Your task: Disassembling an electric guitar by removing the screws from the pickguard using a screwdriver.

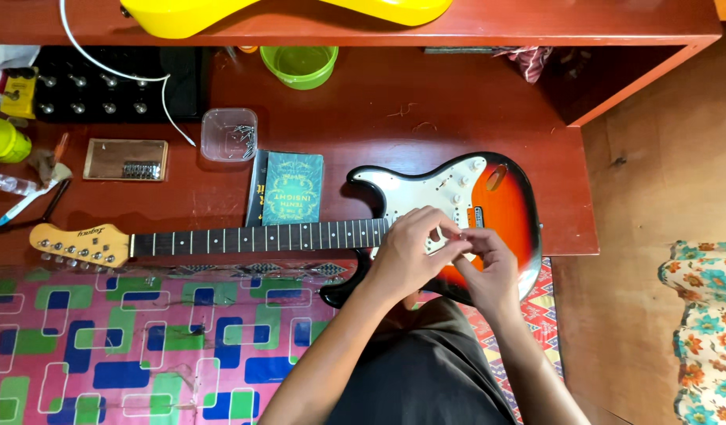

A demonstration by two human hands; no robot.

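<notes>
Guitar lies flat along the front edge of the desk, body toward the right corner, headstock left. No strings visible along the neck; pickguard and pickups are mounted. Left hand and right hand meet over the body, fingers pinched together on something too small to identify. Box of small metal parts sits open mid-desk. Judged: hardware fitting underway, stringing not yet done.

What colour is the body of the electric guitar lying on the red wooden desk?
The electric guitar's body is a sunburst, orange-red fading to black edges, with a white pickguard; the head view shows it.
</notes>
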